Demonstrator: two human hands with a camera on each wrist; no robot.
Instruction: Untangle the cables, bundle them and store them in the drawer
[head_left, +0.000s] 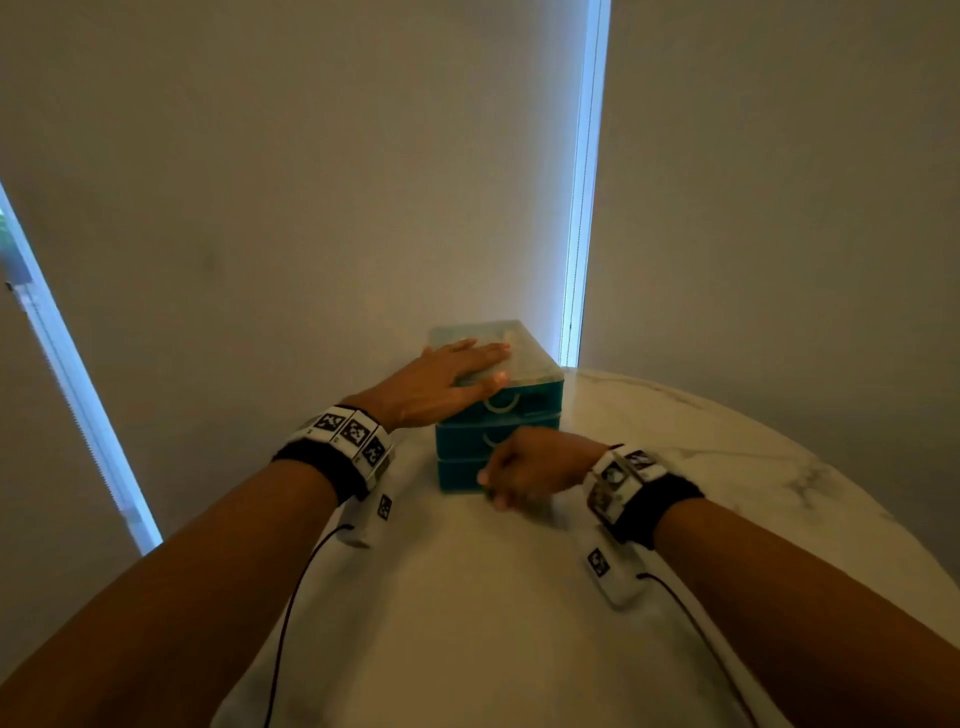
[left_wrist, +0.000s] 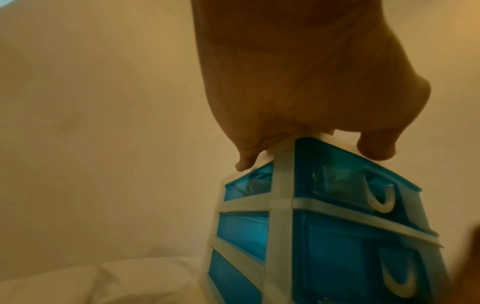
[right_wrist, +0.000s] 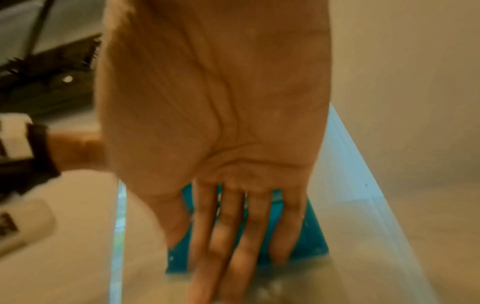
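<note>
A small drawer unit (head_left: 524, 402) with three blue drawers in a pale frame stands at the far edge of the white marble table (head_left: 467, 613). My left hand (head_left: 457, 374) lies flat on its lid, fingers straight; in the left wrist view the left hand (left_wrist: 311, 92) presses down on the drawer unit (left_wrist: 337, 236). My right hand (head_left: 524, 473) is low in front of the bottom drawer. In the blurred right wrist view the right hand (right_wrist: 233, 236) points straight fingers at the blue drawer front (right_wrist: 314, 242), holding nothing. I see no cables in any view.
The drawer unit stands close to a plain wall with a bright window strip (head_left: 584, 208) behind it. Another bright strip (head_left: 78, 395) runs down the left. The round table edge (head_left: 779, 431) curves away to the right. Thin black wires hang from both wrist devices.
</note>
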